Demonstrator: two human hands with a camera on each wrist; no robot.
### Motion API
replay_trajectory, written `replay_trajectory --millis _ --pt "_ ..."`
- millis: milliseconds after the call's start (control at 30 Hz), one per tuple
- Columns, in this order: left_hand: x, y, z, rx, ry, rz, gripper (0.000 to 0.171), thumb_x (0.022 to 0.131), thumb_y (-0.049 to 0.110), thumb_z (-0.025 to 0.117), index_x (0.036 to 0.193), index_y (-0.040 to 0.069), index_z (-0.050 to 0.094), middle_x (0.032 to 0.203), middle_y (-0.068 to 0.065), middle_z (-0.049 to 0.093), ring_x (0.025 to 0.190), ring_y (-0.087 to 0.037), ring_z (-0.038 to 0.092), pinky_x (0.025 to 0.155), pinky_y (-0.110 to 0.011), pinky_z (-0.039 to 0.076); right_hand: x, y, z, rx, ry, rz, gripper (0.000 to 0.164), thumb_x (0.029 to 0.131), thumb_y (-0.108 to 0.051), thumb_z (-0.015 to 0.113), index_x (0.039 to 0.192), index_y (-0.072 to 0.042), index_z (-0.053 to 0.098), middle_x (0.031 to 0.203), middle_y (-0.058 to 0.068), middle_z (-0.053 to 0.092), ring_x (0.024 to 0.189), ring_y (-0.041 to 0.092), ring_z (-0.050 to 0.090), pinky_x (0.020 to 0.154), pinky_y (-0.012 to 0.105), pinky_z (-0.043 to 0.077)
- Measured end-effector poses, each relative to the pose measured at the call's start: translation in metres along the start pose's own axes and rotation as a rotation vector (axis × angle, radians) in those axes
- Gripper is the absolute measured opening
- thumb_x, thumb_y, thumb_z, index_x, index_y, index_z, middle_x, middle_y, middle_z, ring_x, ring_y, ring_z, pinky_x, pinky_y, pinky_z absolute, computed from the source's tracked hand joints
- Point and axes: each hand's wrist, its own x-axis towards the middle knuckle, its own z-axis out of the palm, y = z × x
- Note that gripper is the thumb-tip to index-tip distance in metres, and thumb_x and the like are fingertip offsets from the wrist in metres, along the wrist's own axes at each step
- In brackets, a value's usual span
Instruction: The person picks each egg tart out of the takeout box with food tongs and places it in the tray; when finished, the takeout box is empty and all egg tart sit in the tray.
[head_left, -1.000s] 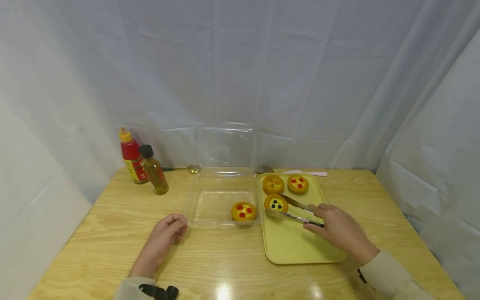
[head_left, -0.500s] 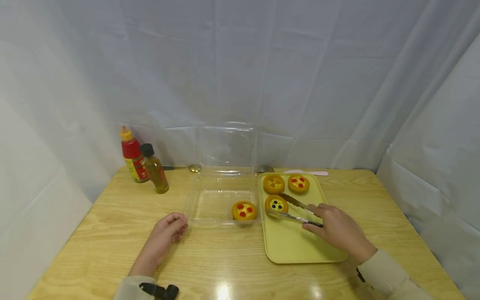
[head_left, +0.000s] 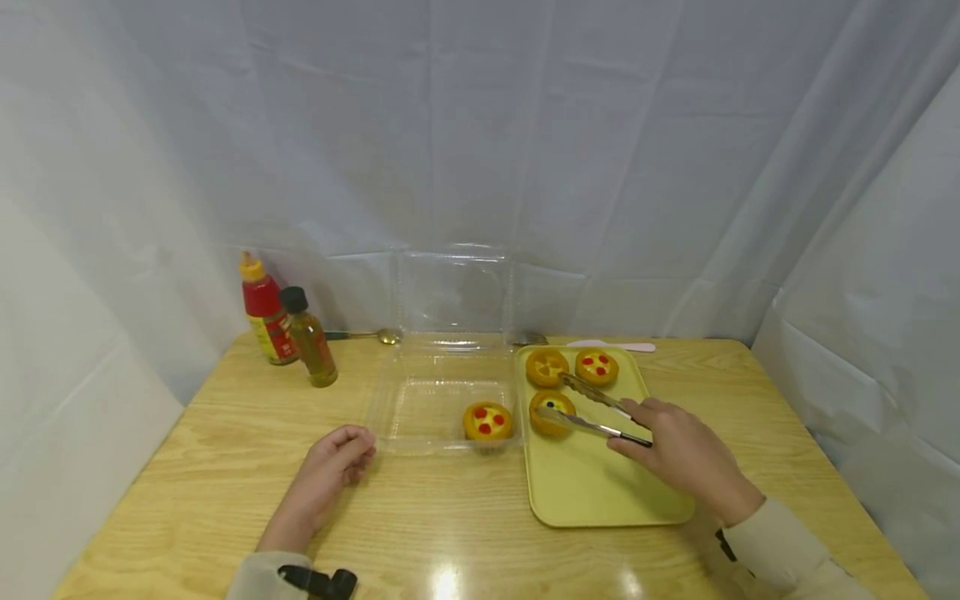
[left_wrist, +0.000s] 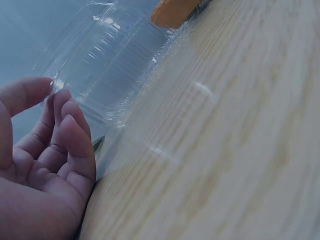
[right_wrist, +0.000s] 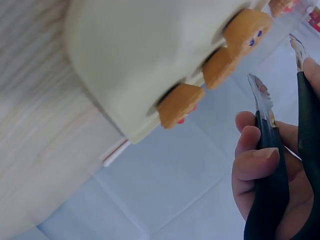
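Observation:
My right hand [head_left: 686, 454] grips a pair of tongs [right_wrist: 270, 165] with black handles and metal tips. Their arms are spread above the blue-dotted tart [head_left: 551, 425], partly covering it, and no tart is between the tips. That tart sits on the yellow tray [head_left: 592, 500], in front of a plain orange-topped tart [head_left: 547, 367] and a red-dotted tart [head_left: 597, 367]. With thumb and fingers, my left hand [left_wrist: 55, 145] pinches the near left corner of a clear plastic container [left_wrist: 110, 60]. Its lid stands up, and another red-dotted tart [head_left: 487, 422] lies inside.
A red sauce bottle [head_left: 266, 321] and a dark-capped bottle [head_left: 311, 346] stand at the back left. Along the table's back edge lie a spoon [head_left: 386, 337], a fork [head_left: 532, 339] and a pink-handled utensil [head_left: 630, 347]. A white curtain [head_left: 465, 125] hangs behind.
The tongs have come up off the blue-dotted tart they were around and shifted slightly right. The tart stays on the tray. My left hand has held still.

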Motion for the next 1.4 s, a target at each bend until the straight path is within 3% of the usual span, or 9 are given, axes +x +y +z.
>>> replay_trajectory --millis 267,533,667,833,1100,1400 --pt "0.0 0.001 0.0 0.006 0.003 -0.009 0.025 0.1 0.023 0.061 0.105 -0.001 0.058 0.095 -0.005 0.06 0.088 -0.019 0.057 0.072 -0.03 0.049 0.006 -0.007 -0.003 0.005 0.012 -0.022 0.064 0.088 -0.055 0.067 0.13 -0.007 0.064 0.099 0.005 0.067 0.079 0.017 0.065 0.067 0.039 0.054" --pt "0.0 0.0 0.0 -0.001 0.006 -0.013 0.024 0.099 0.024 0.062 0.104 0.001 0.058 0.094 -0.005 0.059 0.087 -0.019 0.057 0.071 -0.029 0.049 0.017 -0.02 -0.003 0.009 0.006 -0.065 0.063 0.087 -0.052 0.071 0.134 -0.011 0.062 0.092 0.001 0.065 0.068 0.008 0.057 0.059 0.032 0.048" --pt "0.0 0.0 0.0 -0.006 0.002 -0.009 0.022 0.099 0.024 0.062 0.102 0.003 0.059 0.094 -0.005 0.059 0.087 -0.019 0.056 0.071 -0.029 0.049 0.022 -0.027 -0.003 0.026 0.008 -0.074 0.062 0.086 -0.051 0.072 0.135 -0.013 0.062 0.108 0.008 0.068 0.083 0.02 0.067 0.068 0.04 0.055" --pt "0.0 0.0 0.0 -0.008 -0.001 0.0 0.02 0.1 0.023 0.061 0.101 0.003 0.059 0.093 -0.005 0.059 0.086 -0.018 0.056 0.07 -0.028 0.049 0.028 -0.036 -0.005 0.038 0.0 -0.096 0.067 0.087 -0.059 0.066 0.136 -0.012 0.061 0.122 0.014 0.065 0.1 0.029 0.067 0.079 0.047 0.055" --pt "0.0 0.001 0.0 0.0 0.004 0.005 0.022 0.099 0.024 0.062 0.102 0.002 0.059 0.093 -0.005 0.059 0.086 -0.018 0.056 0.07 -0.028 0.049 0.038 -0.048 -0.005 -0.002 -0.012 -0.147 0.074 0.088 -0.071 0.051 0.131 -0.011 0.065 0.121 0.014 0.066 0.097 0.027 0.067 0.078 0.045 0.055" --pt "0.0 0.001 0.0 -0.002 0.01 -0.005 0.021 0.099 0.023 0.062 0.102 0.002 0.059 0.093 -0.005 0.06 0.086 -0.018 0.056 0.07 -0.029 0.049 0.051 -0.061 0.0 -0.012 -0.04 -0.167 0.059 0.086 -0.054 0.071 0.128 -0.013 0.066 0.106 0.006 0.069 0.079 0.015 0.063 0.066 0.036 0.054"
